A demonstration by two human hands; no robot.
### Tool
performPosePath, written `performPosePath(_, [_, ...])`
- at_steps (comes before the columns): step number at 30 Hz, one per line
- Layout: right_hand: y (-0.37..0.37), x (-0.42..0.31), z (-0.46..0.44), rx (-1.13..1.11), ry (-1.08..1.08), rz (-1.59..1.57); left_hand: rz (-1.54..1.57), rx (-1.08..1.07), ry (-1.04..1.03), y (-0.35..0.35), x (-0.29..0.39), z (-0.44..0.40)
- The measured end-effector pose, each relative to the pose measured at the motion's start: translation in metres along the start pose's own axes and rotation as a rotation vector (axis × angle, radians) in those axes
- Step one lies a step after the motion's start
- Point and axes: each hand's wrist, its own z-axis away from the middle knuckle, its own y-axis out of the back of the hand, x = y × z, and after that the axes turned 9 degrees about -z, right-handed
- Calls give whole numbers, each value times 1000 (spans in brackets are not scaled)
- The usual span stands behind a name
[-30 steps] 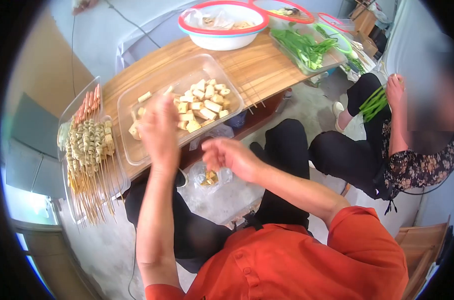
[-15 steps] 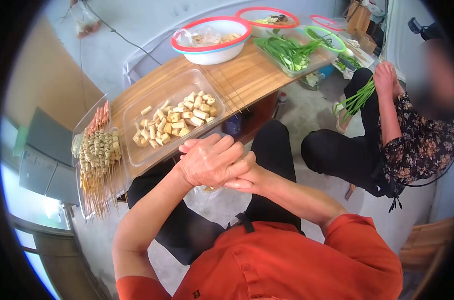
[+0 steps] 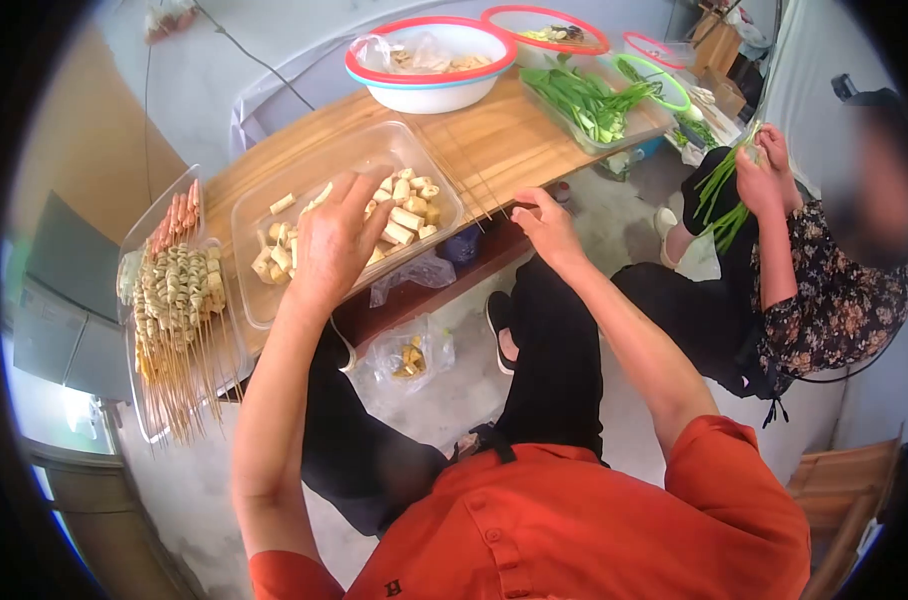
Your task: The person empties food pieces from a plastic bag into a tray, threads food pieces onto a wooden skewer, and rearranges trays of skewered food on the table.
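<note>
My left hand [image 3: 336,240] hangs over the clear plastic tray [image 3: 249,235], its fingers apart and curved down toward the pale, cut cylindrical food pieces [image 3: 406,222] heaped inside. It hides part of the heap, and I cannot tell whether the fingertips touch any piece. My right hand [image 3: 552,232] is at the table's front edge, thumb and fingers apart, holding nothing visible. Close to its fingertips, thin bamboo skewers [image 3: 464,170] lie across the wooden table [image 3: 314,125].
Loaded skewers [image 3: 179,290] fill trays at the left end. A red-rimmed basin [image 3: 439,95], another basin [image 3: 549,20] and a tray of leafy greens [image 3: 599,105] stand along the back. A co-worker [image 3: 824,270] at right holds green stalks [image 3: 719,195]. A plastic bag [image 3: 414,355] lies on the floor.
My hands were clasped together above my lap and have separated. The left moved up over the tray, the right toward the skewers. The co-worker's hands and stalks shifted slightly.
</note>
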Motion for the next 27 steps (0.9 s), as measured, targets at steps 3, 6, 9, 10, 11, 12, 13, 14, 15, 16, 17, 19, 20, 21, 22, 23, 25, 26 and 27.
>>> performPosePath(3, [-9, 45, -23, 5, -138, 116, 41, 46, 113, -7, -17, 4])
performPosePath(6, [-18, 37, -30, 1, -435, -49, 79, 95, 217, -10, -40, 8])
performPosePath(9, [-21, 44, -40, -24, -517, -117, 136, 101, 303, -3, -45, 13])
performPosePath(10, [-20, 45, -42, -27, -516, -119, 172, 94, 325, 0, -44, 13])
performPosePath(11, [-18, 46, -45, -86, -538, -128, 170, 94, 327, -1, -45, 13])
performPosePath(12, [-16, 46, -46, -144, -562, -136, 173, 83, 293, -4, -45, 15])
performPosePath(13, [-15, 47, -46, -148, -565, -134, 177, 70, 259, -6, -44, 17])
performPosePath(14, [-15, 48, -45, -171, -560, -212, 177, 67, 262, -7, -41, 17])
performPosePath(15, [-15, 45, -44, -193, -554, -291, 184, 29, 268, -8, -38, 17])
performPosePath(16, [-13, 41, -41, -194, -556, -291, 190, -8, 272, -8, -37, 17])
performPosePath(17, [-8, 38, -36, -216, -607, -549, 191, -10, 272, -10, -35, 16])
performPosePath(19, [0, 23, -21, -236, -655, -806, 229, -70, 245, -15, -33, 16])
performPosePath(20, [3, 15, -11, -267, -599, -914, 228, -70, 249, -19, -32, 17])
performPosePath(21, [5, 8, 1, -299, -542, -1023, 238, -98, 199, -25, -32, 18])
performPosePath(22, [7, 1, 15, -307, -543, -1024, 245, -124, 151, -28, -32, 17])
performPosePath(23, [8, -6, 31, -317, -452, -1118, 218, -150, 137, -28, -28, 16])
performPosePath(25, [6, -24, 49, -359, -366, -1208, 203, -139, 98, -39, -29, 16])
performPosePath(26, [5, -34, 55, -377, -350, -1242, 196, -138, 41, -47, -29, 16])
performPosePath(27, [5, -43, 57, -387, -334, -1278, 235, -175, 56, -52, -26, 14])
